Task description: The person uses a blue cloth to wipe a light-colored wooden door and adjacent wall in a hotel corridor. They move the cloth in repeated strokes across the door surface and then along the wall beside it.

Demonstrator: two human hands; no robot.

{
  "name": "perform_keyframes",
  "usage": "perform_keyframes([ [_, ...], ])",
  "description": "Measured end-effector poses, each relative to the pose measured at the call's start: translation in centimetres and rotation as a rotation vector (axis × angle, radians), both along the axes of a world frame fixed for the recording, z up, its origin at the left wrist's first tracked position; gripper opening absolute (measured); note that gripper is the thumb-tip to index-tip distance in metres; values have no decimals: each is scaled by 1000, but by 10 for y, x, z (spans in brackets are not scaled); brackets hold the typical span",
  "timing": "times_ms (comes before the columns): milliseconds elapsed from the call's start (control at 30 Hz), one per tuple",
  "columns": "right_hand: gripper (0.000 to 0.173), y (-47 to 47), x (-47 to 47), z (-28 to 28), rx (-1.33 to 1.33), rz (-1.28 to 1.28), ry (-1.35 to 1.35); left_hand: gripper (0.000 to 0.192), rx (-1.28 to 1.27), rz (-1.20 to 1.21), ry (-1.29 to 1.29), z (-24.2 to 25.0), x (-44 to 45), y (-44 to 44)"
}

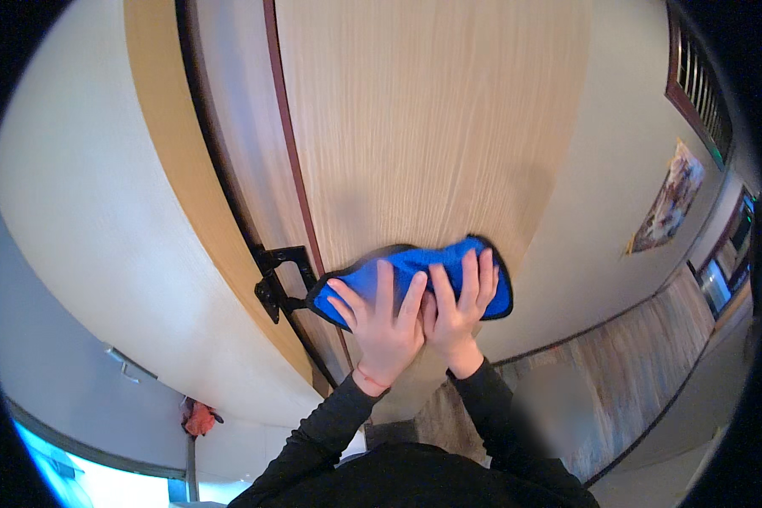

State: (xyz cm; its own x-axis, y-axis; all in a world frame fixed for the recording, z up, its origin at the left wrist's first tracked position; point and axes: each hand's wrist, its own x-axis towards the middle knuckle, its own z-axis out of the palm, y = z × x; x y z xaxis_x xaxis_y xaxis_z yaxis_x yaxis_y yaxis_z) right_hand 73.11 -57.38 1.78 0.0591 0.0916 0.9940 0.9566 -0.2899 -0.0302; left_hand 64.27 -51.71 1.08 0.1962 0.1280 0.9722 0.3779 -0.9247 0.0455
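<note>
A blue cloth [409, 259] with a black bound edge lies spread sideways against a light wood-grain door [432, 127]. My left hand [386, 340] holds its left half against the panel, with fingers fanned out. On the right half rests my right hand [458, 320], its fingers pointing up and slightly spread. The two thumbs meet near the middle, where part of the cloth is covered. Just left of the cloth is a black door handle [300, 254], close to the cloth's left corner. A dark red strip [286, 108] runs down the door beside it.
A tan door frame [159, 133] and pale wall [82, 165] curve along the left. Lower left, an orange-red item [200, 419] hangs near a metal lever handle [127, 365]. A poster [667, 206] is on the right wall, above wood-look flooring [622, 374].
</note>
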Motion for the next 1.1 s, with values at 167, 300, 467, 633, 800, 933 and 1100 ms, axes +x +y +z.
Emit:
perform_keyframes([
  [167, 32, -5, 9, 30, 8, 33, 16, 37, -30, 103, -20, 51, 10, -1],
  [300, 36, -10, 25, 91, -19, 10, 5, 42, 12, 193, -49, 110, 25, -2],
  [467, 38, -17, 40, 80, -21, 12, 10, 43, 52, 190, 48, 105, 42, -11],
  [633, 29, -21, 47, -26, -11, 70, 49, 41, 169, 212, 156, 2, 45, -10],
  [800, 27, -30, 41, -96, -24, 128, -34, 41, 224, 203, 167, -69, 39, -17],
  [933, 27, -30, 46, -49, -14, 176, 14, 42, 25, 144, 128, -25, 43, -19],
  [1100, 27, -29, 58, 14, 109, 226, 27, 48, 65, 118, 84, 34, 54, -15],
])
